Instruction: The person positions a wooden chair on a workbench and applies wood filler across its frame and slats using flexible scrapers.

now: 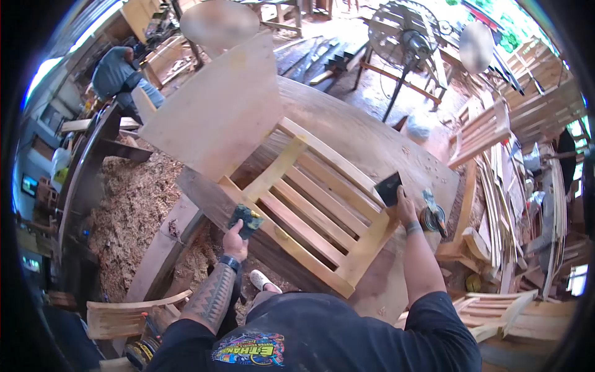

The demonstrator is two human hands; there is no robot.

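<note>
A slatted wooden frame (pixel 344 263), like a chair back, lies flat on the workbench before me. My left hand (pixel 234 243) grips a dark, stained flat palette (pixel 246 222) with a dab of yellowish paste on it, near the frame's left rail. My right hand (pixel 406 209) is closed on a dark, square flat spreader (pixel 388 188) by the frame's right corner. Just right of that hand sits a round open tin (pixel 432 219) with a bluish item on its rim. Yellowish smears mark parts of the frame.
A large pale board (pixel 217 108) overlaps the frame's far left. The workbench (pixel 347 115) has a curved far edge. Wood shavings (pixel 133 217) cover the floor at left. Chair parts (pixel 480 136) and slats stack at right. Another person (pixel 114 74) bends over at far left.
</note>
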